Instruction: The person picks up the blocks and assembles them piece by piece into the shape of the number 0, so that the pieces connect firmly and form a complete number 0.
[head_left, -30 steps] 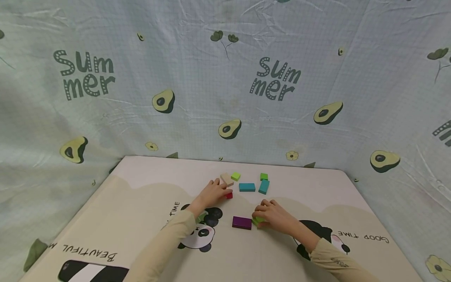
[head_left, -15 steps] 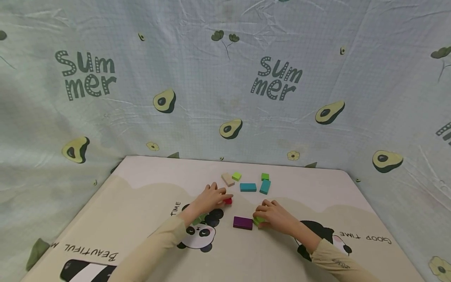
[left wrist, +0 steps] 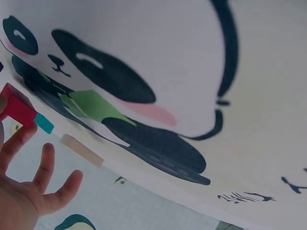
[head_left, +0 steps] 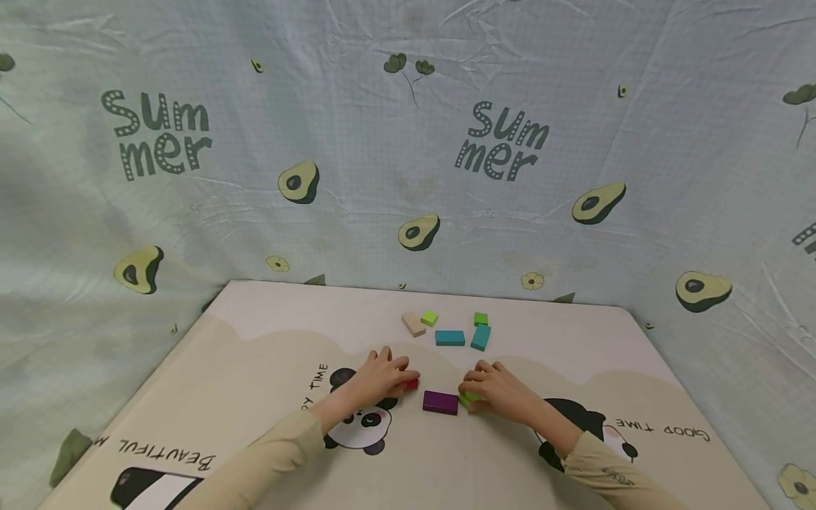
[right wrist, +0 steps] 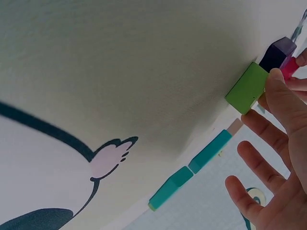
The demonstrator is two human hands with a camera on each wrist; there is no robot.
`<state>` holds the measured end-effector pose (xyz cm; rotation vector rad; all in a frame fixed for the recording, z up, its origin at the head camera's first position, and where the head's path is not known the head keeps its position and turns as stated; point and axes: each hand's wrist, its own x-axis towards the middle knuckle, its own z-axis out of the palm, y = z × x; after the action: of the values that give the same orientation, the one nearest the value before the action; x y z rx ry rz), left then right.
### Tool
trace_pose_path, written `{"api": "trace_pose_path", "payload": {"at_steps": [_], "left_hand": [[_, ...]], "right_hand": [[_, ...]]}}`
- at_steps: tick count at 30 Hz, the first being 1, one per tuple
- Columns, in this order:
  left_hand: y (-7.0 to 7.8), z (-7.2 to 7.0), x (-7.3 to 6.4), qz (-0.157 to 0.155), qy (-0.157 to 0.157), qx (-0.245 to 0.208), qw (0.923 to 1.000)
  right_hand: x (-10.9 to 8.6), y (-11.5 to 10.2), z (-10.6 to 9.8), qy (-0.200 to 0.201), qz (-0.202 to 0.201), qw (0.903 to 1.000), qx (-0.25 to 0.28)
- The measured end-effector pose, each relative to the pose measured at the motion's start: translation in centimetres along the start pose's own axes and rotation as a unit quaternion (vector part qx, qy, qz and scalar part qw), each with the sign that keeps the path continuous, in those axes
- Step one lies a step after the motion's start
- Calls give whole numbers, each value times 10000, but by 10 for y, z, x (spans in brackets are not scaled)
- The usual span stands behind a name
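In the head view my left hand (head_left: pixel 380 377) pinches a red block (head_left: pixel 411 384) close to the tabletop, just left of a dark purple block (head_left: pixel 440 402). The left wrist view shows that red block (left wrist: pixel 20 109) between thumb and finger, the other fingers spread. To the right, my right hand (head_left: pixel 500 391) holds a lime green block (head_left: pixel 469 399) at the purple block's right end. Thumb and index finger grip the green block (right wrist: pixel 248 88) in the right wrist view, with the purple block (right wrist: pixel 278 53) right behind it.
Farther back lie a beige block (head_left: pixel 414 324), a small lime block (head_left: pixel 430 318), a teal block (head_left: pixel 450 338), a second teal block (head_left: pixel 481 337) and a green block (head_left: pixel 481 319). A patterned curtain (head_left: pixel 357 142) stands behind the panda-printed table (head_left: pixel 255 382).
My left hand has drawn the red block toward the body, from near the beige block to beside the purple one. The right hand stays at the green block.
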<state>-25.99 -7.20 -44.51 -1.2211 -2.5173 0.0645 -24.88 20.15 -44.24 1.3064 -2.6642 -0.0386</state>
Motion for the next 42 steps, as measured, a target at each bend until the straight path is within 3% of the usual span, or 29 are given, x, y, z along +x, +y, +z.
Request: {"api": "trace_pose_path", "payload": {"at_steps": [10,19,30,37,42], "left_hand": [[7,-1,-2,-37,68,-73,9999],[10,1,-2,-2,25,-102,9999],[13,-1,-1,-29,-120,-92,9999],[11,1,0,48,-102,23,9999],[11,2,-1,81,-82,21,9999]], "right_hand": [[0,1,1,212,-163,9996,-51],[0,0,1,-1,-15,10000,66],[1,0,0,-37,-11,10000,7],[1,1,2,149,-94,9998,-13],[1,-1,-1,-11,-49,10000,49]]}}
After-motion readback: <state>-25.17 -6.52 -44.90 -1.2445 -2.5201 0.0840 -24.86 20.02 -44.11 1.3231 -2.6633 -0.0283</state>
